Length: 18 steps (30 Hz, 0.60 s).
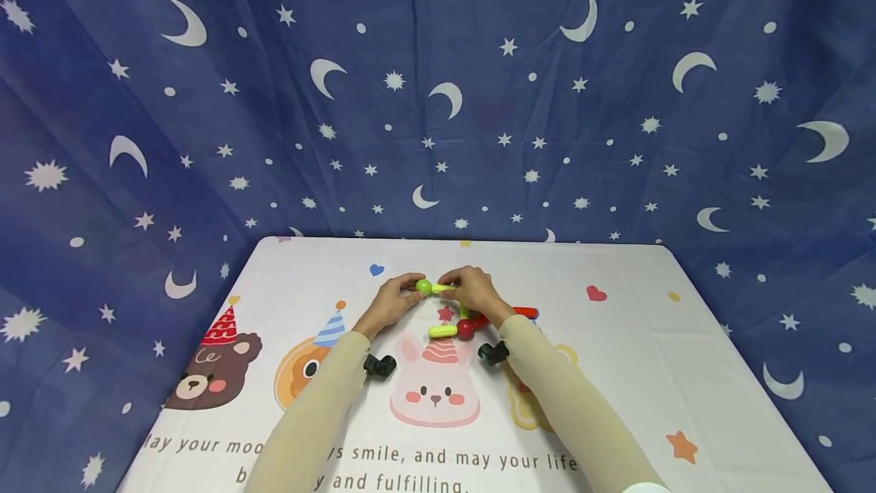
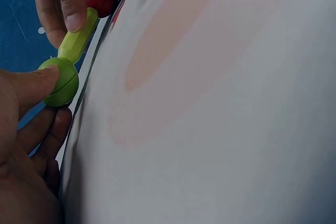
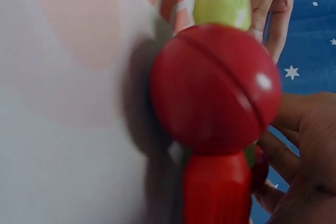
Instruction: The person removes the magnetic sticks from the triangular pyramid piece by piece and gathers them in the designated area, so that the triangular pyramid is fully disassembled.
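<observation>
In the head view, your right hand (image 1: 472, 290) hid one end of the yellow-green rod (image 1: 441, 289), your right wrist (image 1: 503, 313) covered part of the red rod (image 1: 527, 312), and your left sleeve (image 1: 311, 405) covered some printed lettering (image 1: 372, 453). The right wrist view's lower edge cut that rod off.

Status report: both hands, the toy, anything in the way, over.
Left hand pinching green ball. Right hand gripping yellow rod that meets it. Possible snag: red rod beside right sleeve.

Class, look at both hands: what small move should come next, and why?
Probably press the green ball firmly onto the yellow rod: the left hand pinches the ball, the right hand holds the rod, and ball and rod meet, though how firmly is unclear.
</observation>
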Tool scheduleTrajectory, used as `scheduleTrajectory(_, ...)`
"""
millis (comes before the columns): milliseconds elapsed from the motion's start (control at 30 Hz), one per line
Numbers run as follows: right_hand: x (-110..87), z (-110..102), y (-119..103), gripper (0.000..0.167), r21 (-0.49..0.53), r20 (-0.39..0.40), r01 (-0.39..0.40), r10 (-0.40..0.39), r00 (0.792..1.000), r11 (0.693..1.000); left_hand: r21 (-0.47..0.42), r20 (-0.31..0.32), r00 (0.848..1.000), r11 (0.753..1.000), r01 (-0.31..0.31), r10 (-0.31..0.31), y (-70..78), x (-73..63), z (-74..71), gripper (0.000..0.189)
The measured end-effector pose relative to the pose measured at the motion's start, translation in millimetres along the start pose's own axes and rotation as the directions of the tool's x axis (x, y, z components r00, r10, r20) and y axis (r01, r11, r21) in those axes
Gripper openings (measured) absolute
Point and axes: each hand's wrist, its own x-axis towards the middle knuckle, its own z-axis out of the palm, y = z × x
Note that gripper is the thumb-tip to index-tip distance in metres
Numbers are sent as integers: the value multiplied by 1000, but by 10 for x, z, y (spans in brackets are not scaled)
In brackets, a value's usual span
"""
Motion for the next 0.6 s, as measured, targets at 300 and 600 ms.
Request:
scheduleTrajectory(300, 1, 38, 45, 22, 51, 0, -16, 16, 1000, 999, -15, -4, 1000, 1000, -1, 1, -25, -5, 4, 40)
scheduleTrajectory(600, 5, 54, 54, 20, 66, -1, -25, 26, 1000, 997, -7, -16, 1000, 1000, -3, 3, -26, 6, 15, 38)
